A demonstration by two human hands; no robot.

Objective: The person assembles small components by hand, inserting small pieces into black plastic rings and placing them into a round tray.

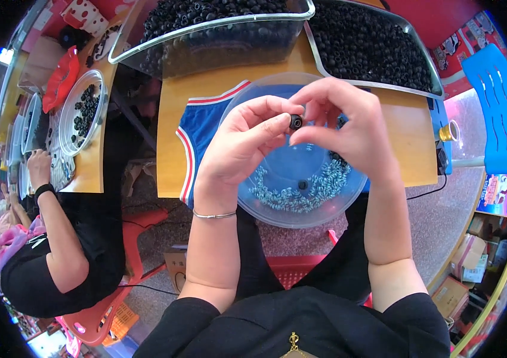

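Above a round translucent plastic basin (265, 215), my left hand (241, 140) pinches a small black cylindrical part (296, 122) with a round hole facing up. Curved around the other side of it is my right hand (355, 125), its thumb and forefinger apart; the remaining fingers are partly hidden, and I cannot tell whether they touch the part. Inside the basin lie many small shiny, spring-like metal pieces (301, 200). A loose black part (303, 185) sits among them, with more dark parts partly covered by my right hand.
Behind the basin stand a clear tub (223, 36) and a metal-rimmed tray (373, 51), both heaped with black parts. A blue cloth with striped edging (203, 128) lies on the wooden table (173, 173). At left, another person's hand (40, 167) works beside a bowl (103, 89). A blue plastic stool (498, 107) is at right.
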